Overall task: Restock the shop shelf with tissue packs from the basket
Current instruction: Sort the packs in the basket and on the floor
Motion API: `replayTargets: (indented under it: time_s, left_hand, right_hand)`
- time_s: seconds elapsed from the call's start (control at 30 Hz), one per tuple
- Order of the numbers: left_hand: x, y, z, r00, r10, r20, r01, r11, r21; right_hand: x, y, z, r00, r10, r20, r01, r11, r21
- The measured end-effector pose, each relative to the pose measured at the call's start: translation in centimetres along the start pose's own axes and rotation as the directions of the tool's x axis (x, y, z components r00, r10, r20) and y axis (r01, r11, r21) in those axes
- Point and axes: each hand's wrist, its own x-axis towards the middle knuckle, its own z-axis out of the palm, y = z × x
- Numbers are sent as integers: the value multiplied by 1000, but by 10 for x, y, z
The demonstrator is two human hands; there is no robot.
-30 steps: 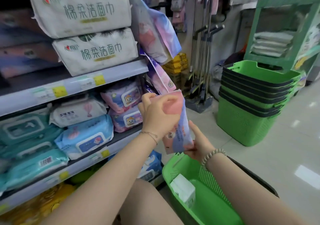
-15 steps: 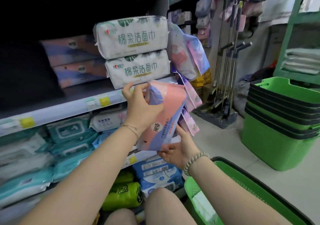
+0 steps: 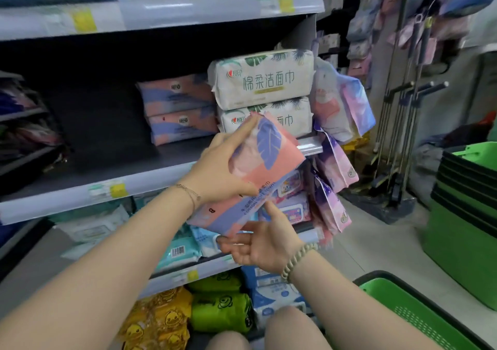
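Note:
A pink and purple tissue pack (image 3: 265, 169) with a leaf print is held tilted in front of the middle shelf (image 3: 88, 177). My left hand (image 3: 223, 166) grips its upper left side. My right hand (image 3: 258, 242) sits under its lower end, palm up with the fingers spread, thumb against the pack. Two matching packs (image 3: 178, 108) are stacked deep on that shelf, beside two white packs (image 3: 265, 80) with green writing. The green basket (image 3: 419, 314) lies at the bottom right, below my right forearm.
Pastel packs (image 3: 336, 166) hang off the shelf's right end. Wet-wipe packs (image 3: 177, 250) fill the lower shelf; yellow and green bags (image 3: 188, 314) lie at the bottom. A stack of green baskets (image 3: 465, 215) and standing mops (image 3: 400, 123) are at the right. My knees (image 3: 258, 333) are below.
The pack has been raised toward the middle shelf and tilted flatter. My right hand has loosened from gripping its lower end to lying open beneath it. The view has tilted upward.

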Motion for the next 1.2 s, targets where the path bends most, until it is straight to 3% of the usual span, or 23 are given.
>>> replayTargets:
  time_s: [0.13, 0.27, 0.37, 0.43, 0.6, 0.97, 1.2]
  left_hand:
    - [-1, -3, -30, 997, -56, -58, 55, 998, -10]
    - [2, -3, -63, 993, -111, -35, 116, 978, 171]
    - [8, -8, -84, 987, -163, 12, 156, 959, 236]
    - [13, -13, -95, 982, -185, 40, 166, 945, 282]
    - [27, -22, -109, 977, -201, 76, 161, 919, 360]
    - [67, -54, -128, 962, -263, 76, 217, 902, 374]
    - [80, -78, -119, 944, -308, 119, 230, 872, 432]
  right_hand:
    - [6, -2, 16, 994, -76, -83, 67, 992, -108]
    - [6, -12, 34, 916, -340, -210, 285, 924, -256]
    - [8, -23, 44, 766, -604, -220, 478, 764, -434]
    - [8, -29, 54, 670, -729, -141, 559, 620, -551]
    - [22, -45, 76, 493, -870, 21, 645, 349, -680]
    - [94, -72, 100, 365, -918, 157, 516, 59, -855]
    - [98, -80, 101, 437, -871, 226, 416, -27, -909]
